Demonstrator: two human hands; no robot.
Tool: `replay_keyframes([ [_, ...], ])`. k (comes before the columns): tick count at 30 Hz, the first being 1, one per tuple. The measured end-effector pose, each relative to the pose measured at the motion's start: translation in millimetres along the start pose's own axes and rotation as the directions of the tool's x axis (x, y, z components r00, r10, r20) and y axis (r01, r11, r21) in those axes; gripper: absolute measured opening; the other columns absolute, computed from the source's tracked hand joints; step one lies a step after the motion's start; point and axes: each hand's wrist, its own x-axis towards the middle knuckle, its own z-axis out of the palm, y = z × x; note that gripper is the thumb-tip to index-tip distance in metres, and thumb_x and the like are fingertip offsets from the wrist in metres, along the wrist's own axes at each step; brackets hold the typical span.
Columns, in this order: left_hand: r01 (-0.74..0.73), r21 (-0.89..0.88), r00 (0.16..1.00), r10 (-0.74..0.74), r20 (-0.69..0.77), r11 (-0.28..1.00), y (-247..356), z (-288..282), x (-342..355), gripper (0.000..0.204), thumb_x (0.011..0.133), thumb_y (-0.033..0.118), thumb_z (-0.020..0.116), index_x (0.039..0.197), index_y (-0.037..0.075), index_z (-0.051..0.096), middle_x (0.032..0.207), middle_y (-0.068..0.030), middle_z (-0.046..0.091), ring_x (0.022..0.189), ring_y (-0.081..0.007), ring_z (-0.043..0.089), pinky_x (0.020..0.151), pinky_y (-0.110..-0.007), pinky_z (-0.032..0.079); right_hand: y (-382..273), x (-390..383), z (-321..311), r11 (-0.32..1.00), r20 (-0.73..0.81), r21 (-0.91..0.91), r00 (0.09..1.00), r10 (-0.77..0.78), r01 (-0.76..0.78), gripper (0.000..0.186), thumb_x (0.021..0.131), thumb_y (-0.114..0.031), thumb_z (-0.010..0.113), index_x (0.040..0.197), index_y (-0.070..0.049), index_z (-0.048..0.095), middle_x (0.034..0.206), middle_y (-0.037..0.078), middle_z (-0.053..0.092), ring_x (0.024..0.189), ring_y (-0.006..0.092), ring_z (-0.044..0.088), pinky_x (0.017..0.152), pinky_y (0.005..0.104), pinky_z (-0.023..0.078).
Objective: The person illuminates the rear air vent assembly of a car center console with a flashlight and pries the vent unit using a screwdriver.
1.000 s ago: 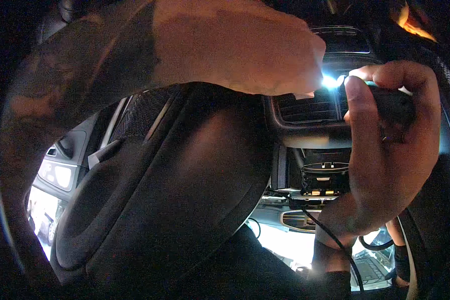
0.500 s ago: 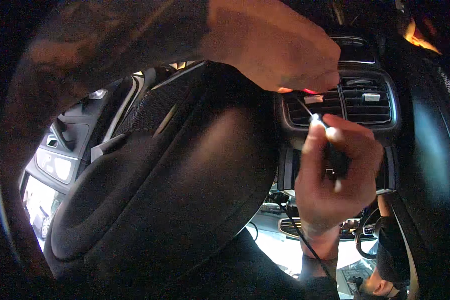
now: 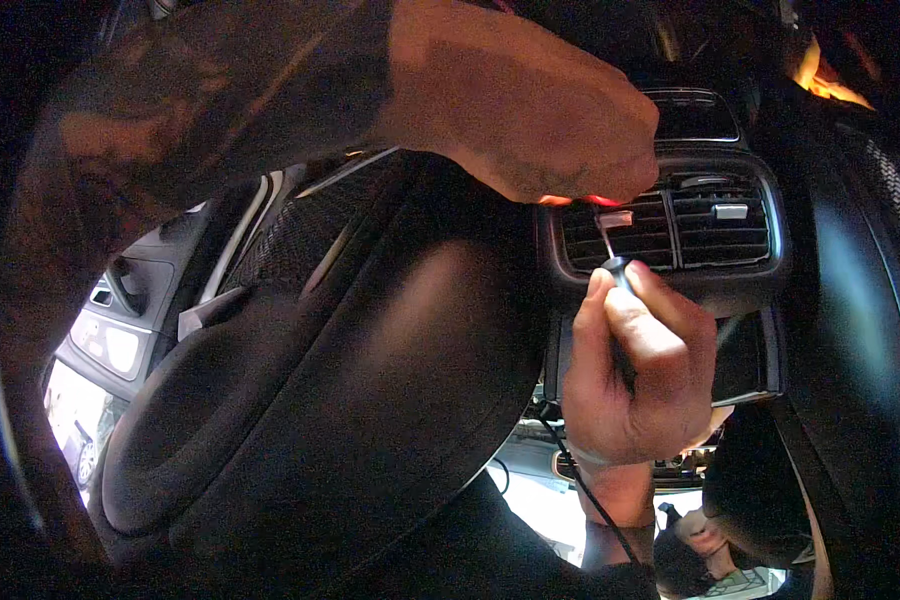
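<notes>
My right hand (image 3: 640,370) comes up from the lower edge, fingers closed round a small dark-handled screwdriver (image 3: 619,268). Its thin metal shaft points up into the left half of a double air vent (image 3: 673,228) with dark slats and two silver tabs. The screwdriver's tip is lost among the slats beside the left tab. My left hand (image 3: 530,110) reaches across the top, bent over the vent's upper left corner. Its fingers are curled and mostly hidden; orange and red light glows beneath them. What it holds cannot be made out.
A dark seat back (image 3: 350,380) fills the left and middle. Another dark seat (image 3: 860,290) borders the right. A black cable (image 3: 595,500) runs beside my right wrist. At the lower right another person (image 3: 705,535) appears upside down. A car door (image 3: 120,310) stands at far left.
My right hand and the screwdriver have shifted slightly left and down, the shaft now more upright. My left hand sits a little lower and further left. The other person has changed posture.
</notes>
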Motion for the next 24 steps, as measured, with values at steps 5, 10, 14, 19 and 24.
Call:
replay_keyframes([
  [5, 0.04, -0.048, 0.999, -0.039, 0.029, 0.998, -2.8, 7.5, 11.5, 0.019, 0.093, 0.023, 0.062, 0.091, 0.004, 0.065, 0.088, -0.0181, 0.066, 0.085, -0.0383, 0.067, 0.075, -0.046, 0.056, 3.1, -3.9, 6.5, 0.996, 0.031, -0.084, 0.999, -0.025, 0.027, 0.026, 0.072, 0.006, 0.085, 0.091, -0.004, 0.069, 0.091, 0.016, 0.071, 0.07, 0.0267, 0.07, 0.058, 0.0323, 0.059],
  [10, 0.063, -0.073, 0.997, -0.067, -0.049, 0.995, 6.0, 3.5, 4.5, 0.017, 0.092, 0.021, 0.063, 0.093, 0.005, 0.069, 0.092, -0.0172, 0.067, 0.093, -0.0354, 0.068, 0.076, -0.045, 0.057, -5.7, -1.6, 9.8, 0.979, -0.006, 0.013, 0.979, 0.205, -0.205, 0.019, 0.075, 0.005, 0.082, 0.086, -0.003, 0.068, 0.083, 0.014, 0.068, 0.067, 0.0229, 0.069, 0.06, 0.0303, 0.058],
  [14, 0.197, -0.104, 0.942, -0.158, 0.297, 0.975, 0.3, -19.2, 5.2, 0.016, 0.09, 0.019, 0.065, 0.093, 0.004, 0.069, 0.094, -0.0171, 0.069, 0.095, -0.0348, 0.07, 0.076, -0.044, 0.058, 8.5, 7.4, -2.1, 0.924, 0.021, 0.136, 0.933, 0.359, -0.359, 0.017, 0.074, 0.006, 0.081, 0.08, -0.002, 0.068, 0.081, 0.013, 0.068, 0.07, 0.0236, 0.066, 0.066, 0.0322, 0.054],
  [19, 0.412, -0.173, 0.623, -0.138, 0.77, 0.895, -4.4, -57.6, 35.1, 0.035, 0.109, 0.024, 0.049, 0.141, 0.01, 0.052, 0.136, -0.0141, 0.058, 0.121, -0.0243, 0.062, 0.099, -0.04, 0.054, 7.8, 8.0, 6.6, 0.925, -0.036, 0.22, 0.945, 0.324, -0.309, 0.018, 0.073, 0.007, 0.08, 0.079, -0.004, 0.066, 0.077, 0.012, 0.066, 0.065, 0.0243, 0.063, 0.061, 0.0328, 0.051],
  [24, 0.083, -0.265, 0.995, -0.064, 0.08, 0.961, -20.7, 3.6, -21.1, 0.029, 0.107, 0.022, 0.051, 0.133, 0.01, 0.055, 0.133, -0.0125, 0.059, 0.118, -0.0258, 0.062, 0.095, -0.04, 0.055, 7.4, 29.6, -7.4, 0.914, 0.164, 0.17, 0.926, 0.341, -0.367, 0.016, 0.082, 0.004, 0.076, 0.081, -0.004, 0.061, 0.071, -0.001, 0.059, 0.068, 0.0054, 0.052, 0.067, 0.022, 0.041],
])
